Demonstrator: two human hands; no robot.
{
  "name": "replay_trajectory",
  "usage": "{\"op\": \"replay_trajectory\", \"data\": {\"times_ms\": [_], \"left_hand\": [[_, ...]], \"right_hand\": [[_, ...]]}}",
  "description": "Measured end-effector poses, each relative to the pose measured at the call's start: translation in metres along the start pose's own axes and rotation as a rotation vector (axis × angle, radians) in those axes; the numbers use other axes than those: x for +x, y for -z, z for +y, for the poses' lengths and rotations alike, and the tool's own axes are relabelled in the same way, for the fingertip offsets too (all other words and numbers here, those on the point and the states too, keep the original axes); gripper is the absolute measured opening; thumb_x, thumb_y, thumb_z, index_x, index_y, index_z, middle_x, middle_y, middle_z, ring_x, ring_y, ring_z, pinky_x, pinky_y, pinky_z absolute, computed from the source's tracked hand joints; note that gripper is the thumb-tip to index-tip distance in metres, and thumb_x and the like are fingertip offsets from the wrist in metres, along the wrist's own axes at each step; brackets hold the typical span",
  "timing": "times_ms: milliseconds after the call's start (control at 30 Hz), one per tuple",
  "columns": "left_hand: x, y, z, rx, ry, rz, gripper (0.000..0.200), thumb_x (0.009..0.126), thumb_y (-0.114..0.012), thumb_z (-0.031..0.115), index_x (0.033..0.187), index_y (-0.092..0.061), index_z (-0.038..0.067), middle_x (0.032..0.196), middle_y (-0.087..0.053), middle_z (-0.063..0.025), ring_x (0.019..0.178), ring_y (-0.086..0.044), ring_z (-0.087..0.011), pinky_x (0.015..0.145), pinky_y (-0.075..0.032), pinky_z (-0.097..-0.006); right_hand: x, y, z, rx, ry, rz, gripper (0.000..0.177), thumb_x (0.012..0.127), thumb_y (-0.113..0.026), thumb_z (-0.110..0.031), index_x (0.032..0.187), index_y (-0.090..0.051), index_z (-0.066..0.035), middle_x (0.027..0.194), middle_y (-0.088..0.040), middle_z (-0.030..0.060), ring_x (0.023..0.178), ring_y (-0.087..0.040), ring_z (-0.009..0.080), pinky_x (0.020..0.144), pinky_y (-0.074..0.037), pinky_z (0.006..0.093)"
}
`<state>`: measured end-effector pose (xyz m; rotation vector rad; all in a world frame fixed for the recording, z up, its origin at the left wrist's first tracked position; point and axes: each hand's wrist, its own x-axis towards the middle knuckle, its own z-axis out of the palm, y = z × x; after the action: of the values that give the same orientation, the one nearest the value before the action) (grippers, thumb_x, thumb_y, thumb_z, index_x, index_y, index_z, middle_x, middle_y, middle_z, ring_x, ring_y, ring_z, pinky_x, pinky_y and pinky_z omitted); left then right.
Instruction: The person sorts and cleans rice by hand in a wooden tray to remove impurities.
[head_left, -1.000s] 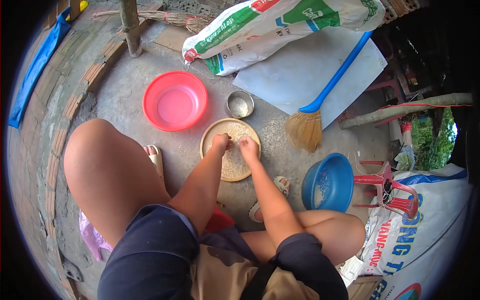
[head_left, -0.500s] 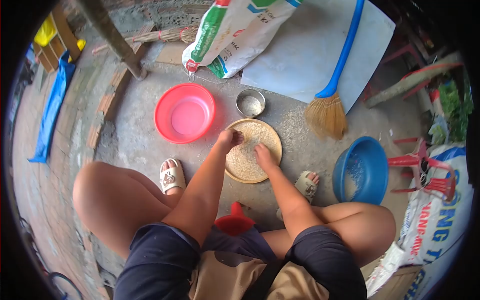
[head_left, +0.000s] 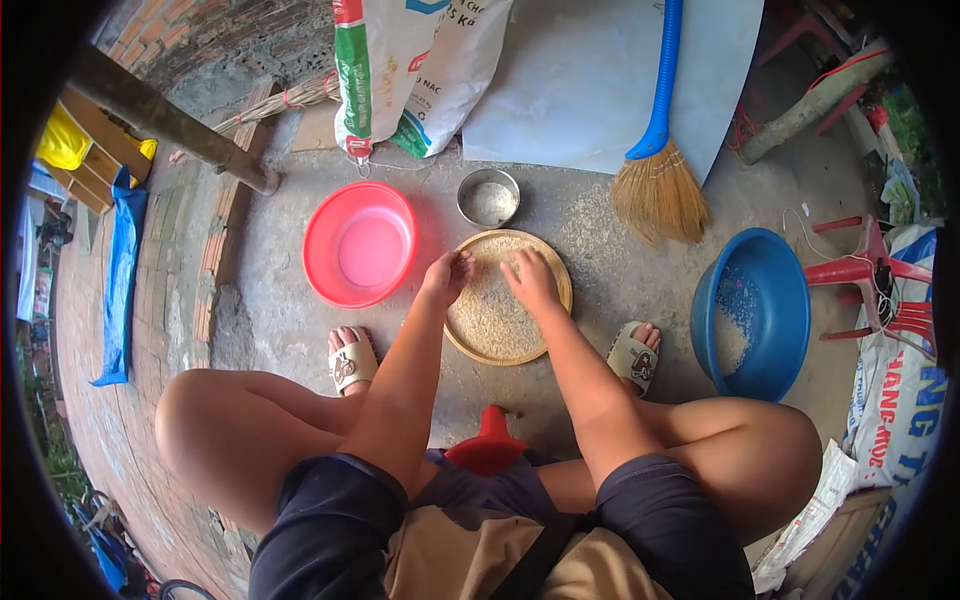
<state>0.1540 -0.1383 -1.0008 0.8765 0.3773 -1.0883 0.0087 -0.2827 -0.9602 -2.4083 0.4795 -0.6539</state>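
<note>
Our grip is curled at the left hand (head_left: 444, 278), contents indeterminable, and loosely open at the right (head_left: 534, 285); the grain (head_left: 498, 316) seemingly requires light contact next.

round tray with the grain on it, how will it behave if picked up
The round tray looks stiff, its rim forming a neat circle. The loose grain would probably slide if tilted and might spill, since the rim looks low

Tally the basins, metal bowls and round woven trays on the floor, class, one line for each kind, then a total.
Basins: 2 (pink basin, blue basin)
Metal bowl: 1
Round woven tray: 1
Total: 4
</note>
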Motion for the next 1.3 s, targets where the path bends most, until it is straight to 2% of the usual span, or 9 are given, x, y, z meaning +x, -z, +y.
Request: {"op": "replay_trajectory", "data": {"times_ms": [133,200,333,433,533,733,867,1000,1300], "left_hand": [[-0.002,-0.002,-0.013,0.097,0.05,-0.015,0.03,0.097,-0.036,0.021,0.09,-0.055,-0.001,0.079,-0.063,-0.0122,0.071,-0.063,-0.022,0.071,-0.055,-0.0311],[-0.002,-0.008,-0.021,0.141,0.07,0.0,0.03,0.097,-0.035,0.021,0.092,-0.055,-0.001,0.081,-0.063,-0.0124,0.073,-0.063,-0.0225,0.072,-0.055,-0.0321],[-0.003,-0.021,-0.029,0.191,0.061,-0.018,0.03,0.097,-0.036,0.021,0.096,-0.055,-0.002,0.087,-0.064,-0.0123,0.078,-0.063,-0.0232,0.077,-0.054,-0.0349],[0.01,-0.016,-0.028,0.056,-0.01,-0.011,0.029,0.096,-0.037,0.02,0.099,-0.056,-0.001,0.091,-0.065,-0.0133,0.084,-0.063,-0.0227,0.078,-0.053,-0.034],[0.004,-0.008,-0.006,-0.081,-0.053,0.029,0.027,0.095,-0.037,0.019,0.094,-0.056,-0.001,0.086,-0.065,-0.0117,0.075,-0.063,-0.0213,0.071,-0.053,-0.0326],[-0.01,0.008,0.025,0.009,-0.046,0.035,0.027,0.094,-0.037,0.019,0.086,-0.056,0.002,0.076,-0.063,-0.0089,0.064,-0.06,-0.019,0.063,-0.052,-0.0296],[-0.009,0.007,0.021,0.116,-0.042,0.002,0.026,0.094,-0.041,0.02,0.088,-0.057,0.001,0.077,-0.064,-0.0084,0.065,-0.061,-0.0177,0.061,-0.052,-0.0283],[-0.014,-0.017,0.013,0.262,-0.005,0.064,0.028,0.095,-0.043,0.023,0.088,-0.058,0.0,0.078,-0.063,-0.0102,0.068,-0.062,-0.0197,0.065,-0.053,-0.0303],[-0.005,-0.037,0.012,-0.081,-0.146,0.03,0.027,0.095,-0.037,0.019,0.093,-0.055,0.0,0.085,-0.062,-0.0122,0.076,-0.06,-0.0216,0.077,-0.05,-0.0345]], "right_hand": [[-0.047,-0.003,0.018,-0.038,0.055,-0.202,0.015,0.082,-0.062,-0.012,0.094,-0.061,-0.004,0.085,-0.06,0.0138,0.082,-0.059,0.0338,0.072,-0.047,0.0388],[-0.048,-0.023,0.019,0.0,-0.228,-0.072,0.013,0.08,-0.062,-0.009,0.093,-0.061,-0.005,0.084,-0.061,0.0121,0.08,-0.059,0.0338,0.071,-0.048,0.0396],[-0.005,-0.046,0.003,0.373,-0.383,-0.064,0.009,0.081,-0.065,-0.009,0.087,-0.063,-0.002,0.08,-0.065,0.0092,0.072,-0.063,0.0187,0.066,-0.05,0.0309],[0.03,-0.038,-0.009,0.555,-0.4,-0.412,0.013,0.081,-0.067,-0.011,0.093,-0.066,-0.004,0.082,-0.067,0.0027,0.073,-0.06,0.0094,0.065,-0.049,0.0258],[0.042,-0.013,-0.029,0.168,-0.262,-0.043,0.018,0.084,-0.063,-0.02,0.091,-0.063,-0.004,0.078,-0.061,0.0074,0.071,-0.06,0.019,0.067,-0.049,0.0293],[-0.033,-0.002,-0.011,-0.077,0.171,-0.303,0.024,0.085,-0.059,-0.027,0.091,-0.057,-0.004,0.087,-0.056,0.0141,0.087,-0.057,0.0311,0.074,-0.046,0.0425],[-0.054,-0.025,0.005,-0.165,-0.007,-0.376,0.021,0.084,-0.06,-0.024,0.091,-0.058,-0.004,0.086,-0.057,0.0132,0.084,-0.058,0.0314,0.073,-0.047,0.0414],[-0.004,-0.032,-0.014,0.229,-0.299,-0.009,0.011,0.083,-0.063,-0.013,0.086,-0.061,-0.003,0.082,-0.06,0.0103,0.074,-0.061,0.0233,0.07,-0.049,0.0336],[0.048,-0.027,-0.064,0.27,-0.189,0.153,0.014,0.089,-0.053,-0.016,0.09,-0.057,-0.002,0.089,-0.054,0.0128,0.078,-0.056,0.0278,0.07,-0.045,0.0382]]}}
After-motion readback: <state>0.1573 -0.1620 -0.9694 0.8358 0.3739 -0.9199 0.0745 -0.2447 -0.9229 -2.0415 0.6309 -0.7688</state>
